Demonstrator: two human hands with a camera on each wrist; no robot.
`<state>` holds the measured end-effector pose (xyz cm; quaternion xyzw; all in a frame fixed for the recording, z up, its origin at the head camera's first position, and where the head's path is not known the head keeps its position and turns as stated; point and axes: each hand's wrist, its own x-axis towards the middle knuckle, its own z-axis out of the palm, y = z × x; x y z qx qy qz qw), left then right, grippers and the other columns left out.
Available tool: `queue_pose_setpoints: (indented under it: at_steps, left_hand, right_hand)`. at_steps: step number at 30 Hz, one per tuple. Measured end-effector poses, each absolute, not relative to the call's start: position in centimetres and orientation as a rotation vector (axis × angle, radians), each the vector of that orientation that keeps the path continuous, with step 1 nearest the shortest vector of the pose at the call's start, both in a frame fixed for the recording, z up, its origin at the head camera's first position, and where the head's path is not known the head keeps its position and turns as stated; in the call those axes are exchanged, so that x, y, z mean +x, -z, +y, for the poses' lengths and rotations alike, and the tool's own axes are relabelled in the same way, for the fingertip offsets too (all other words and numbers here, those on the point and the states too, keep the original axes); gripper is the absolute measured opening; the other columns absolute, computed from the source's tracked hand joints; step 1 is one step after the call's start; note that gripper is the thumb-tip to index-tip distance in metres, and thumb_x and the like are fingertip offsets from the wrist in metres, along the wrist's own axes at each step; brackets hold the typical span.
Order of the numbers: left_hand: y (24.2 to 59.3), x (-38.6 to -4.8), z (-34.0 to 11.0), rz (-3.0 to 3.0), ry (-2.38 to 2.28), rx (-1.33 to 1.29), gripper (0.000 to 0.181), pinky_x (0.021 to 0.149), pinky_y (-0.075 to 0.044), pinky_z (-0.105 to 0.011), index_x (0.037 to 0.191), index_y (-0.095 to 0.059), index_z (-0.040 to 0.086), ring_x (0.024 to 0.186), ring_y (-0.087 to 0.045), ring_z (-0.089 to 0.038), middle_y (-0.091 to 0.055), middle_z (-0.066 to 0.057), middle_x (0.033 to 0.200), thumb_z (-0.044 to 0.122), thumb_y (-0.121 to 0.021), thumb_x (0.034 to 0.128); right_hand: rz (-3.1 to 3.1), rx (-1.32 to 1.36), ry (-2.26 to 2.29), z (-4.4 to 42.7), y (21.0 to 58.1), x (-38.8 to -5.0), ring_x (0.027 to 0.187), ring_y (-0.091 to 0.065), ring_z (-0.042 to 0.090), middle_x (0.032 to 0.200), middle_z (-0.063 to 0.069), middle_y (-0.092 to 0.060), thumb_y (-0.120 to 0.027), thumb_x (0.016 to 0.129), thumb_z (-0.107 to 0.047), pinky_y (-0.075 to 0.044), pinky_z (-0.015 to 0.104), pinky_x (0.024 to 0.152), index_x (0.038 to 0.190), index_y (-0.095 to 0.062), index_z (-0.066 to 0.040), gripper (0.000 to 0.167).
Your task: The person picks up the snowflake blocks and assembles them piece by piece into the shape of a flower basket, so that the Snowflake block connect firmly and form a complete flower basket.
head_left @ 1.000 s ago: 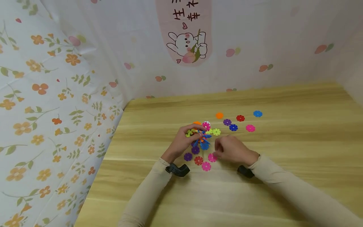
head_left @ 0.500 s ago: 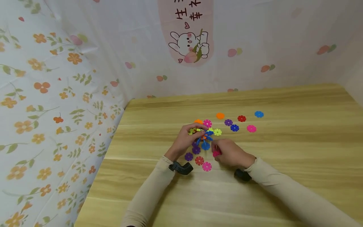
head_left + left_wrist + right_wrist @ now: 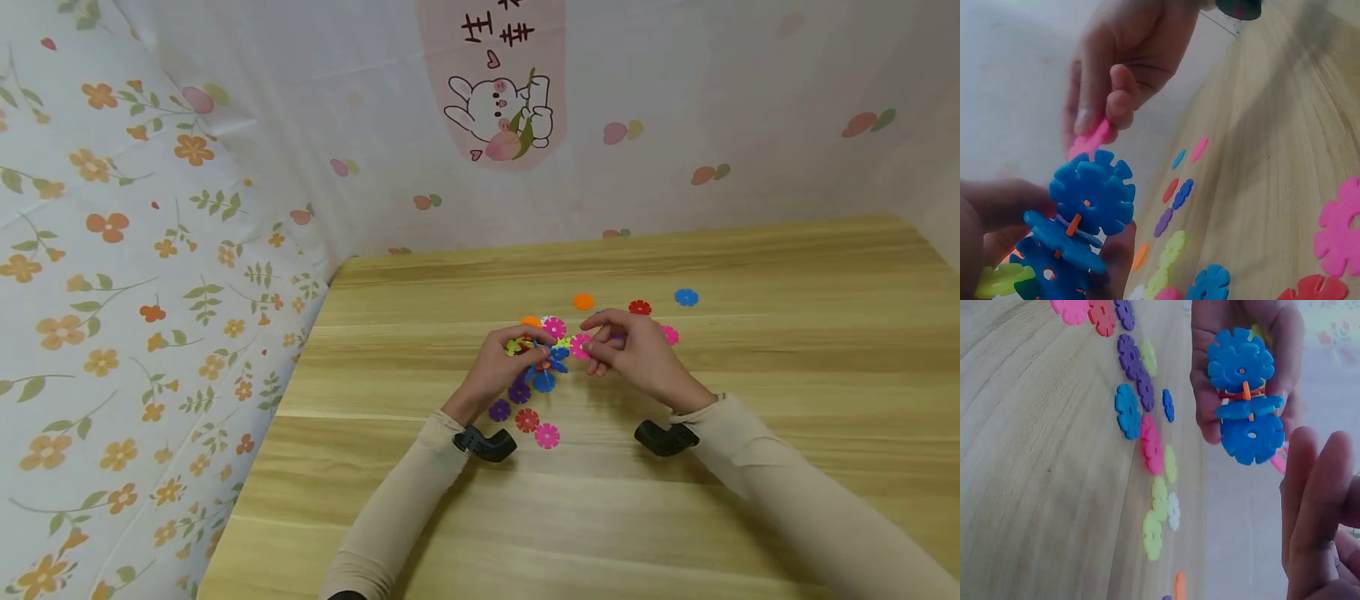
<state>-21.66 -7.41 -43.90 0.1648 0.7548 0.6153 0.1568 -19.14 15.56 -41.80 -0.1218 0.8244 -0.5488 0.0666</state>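
My left hand [image 3: 489, 367] grips a joined cluster of plastic snowflake discs, mostly blue, with orange, red and yellow pieces among them. In the left wrist view a blue disc [image 3: 1092, 194] of this cluster stands nearest the other hand. A single pink snowflake disc [image 3: 579, 346] is pinched between the thumb and fingers of my right hand [image 3: 641, 354]. From the left wrist, this pink disc [image 3: 1089, 142] appears just behind the blue cluster; whether they touch I cannot tell. The right wrist view shows the cluster [image 3: 1249, 400] held up off the table, the pink disc mostly hidden by fingers.
Loose discs lie flat around the hands. Nearer me are purple [image 3: 499, 409], red [image 3: 527, 419] and pink [image 3: 547, 436] ones. Farther back lie an orange disc [image 3: 583, 302], a red disc [image 3: 640, 307] and a blue disc [image 3: 686, 297]. A printed cloth hangs behind the wooden table [image 3: 787, 367].
My right hand has picked a pink disc off the table and lifted it up and forward, close beside the blue cluster. The left hand keeps its hold, nearly in the same place.
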Motion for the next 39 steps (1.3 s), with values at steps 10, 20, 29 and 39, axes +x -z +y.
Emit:
queue_pose_setpoints:
  at_steps: [10,20,29,39]
  left_hand:
    - [43.5,-21.4,-6.5,2.278,-1.662,0.56,0.017,0.08,-0.048,-0.026,0.111,-0.073,0.007,0.092,-0.057,-0.015,-0.068,-0.013,0.112,0.012,-0.066,0.0967]
    - [43.7,-20.7,-5.2,2.33,-1.71,0.509,0.019,0.087,-0.044,-0.029,0.114,-0.073,0.011,0.098,-0.054,-0.011,-0.065,-0.009,0.114,0.009,-0.066,0.0958]
    - [44.0,-20.0,-5.5,2.334,-1.669,0.543,0.021,0.108,-0.042,-0.045,0.111,-0.073,0.012,0.123,-0.055,-0.019,-0.068,-0.006,0.12,0.004,-0.068,0.0922]
    - [44.4,-19.8,-5.5,2.355,-1.703,0.478,0.025,0.098,-0.047,-0.037,0.114,-0.072,0.014,0.117,-0.056,-0.014,-0.069,-0.007,0.119,0.005,-0.07,0.0912]
  right_hand:
    - [2.674,-0.412,1.547,15.3,41.4,-19.4,0.055,-0.066,0.024,0.074,0.018,-0.071,-0.07,0.091,-0.002,-0.055,0.028,0.052,0.1,-0.072,0.002,0.01]
    - [2.647,-0.42,1.55,15.0,40.6,-20.0,0.052,-0.065,0.023,0.073,0.019,-0.069,-0.069,0.089,0.004,-0.055,0.027,0.05,0.103,-0.067,0.007,0.014]
    - [2.368,-0.472,1.42,15.7,40.6,-21.2,0.051,-0.058,0.029,0.069,0.016,-0.063,-0.062,0.09,0.008,-0.05,0.03,0.049,0.126,-0.05,0.009,0.038]
    - [2.547,-0.56,1.462,14.7,42.2,-20.3,0.045,-0.049,0.013,0.069,0.015,-0.062,-0.064,0.088,0.011,-0.046,0.024,0.048,0.119,-0.048,0.005,0.035]
